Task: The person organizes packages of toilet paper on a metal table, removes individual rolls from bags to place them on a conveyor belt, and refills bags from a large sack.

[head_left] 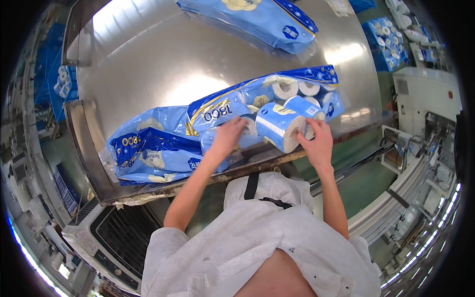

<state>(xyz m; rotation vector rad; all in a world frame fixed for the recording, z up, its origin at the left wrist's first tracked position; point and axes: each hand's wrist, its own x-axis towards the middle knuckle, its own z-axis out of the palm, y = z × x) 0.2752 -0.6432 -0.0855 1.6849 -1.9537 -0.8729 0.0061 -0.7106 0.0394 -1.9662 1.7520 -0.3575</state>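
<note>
A blue plastic bag (216, 112) lies along the near edge of the metal table, its right part open with several toilet rolls (285, 89) inside. In front of it, a blue-wrapped toilet roll (278, 123) lies tilted at the table's edge, with a second wrapped roll (303, 106) against it. My right hand (316, 143) is closed on the near roll, thumb at its white end and fingers by the second roll. My left hand (230, 137) is at the bag's front, beside another roll; its fingers are bent and blurred, so their hold is unclear.
Flat, crumpled blue bags (158, 148) lie at the table's near left. A stack of blue bags (262, 22) lies at the far side of the metal table (143, 64). Blue bins of rolls (386, 42) stand beyond. A grey machine (118, 242) stands below left; conveyor equipment (420, 198) runs at right.
</note>
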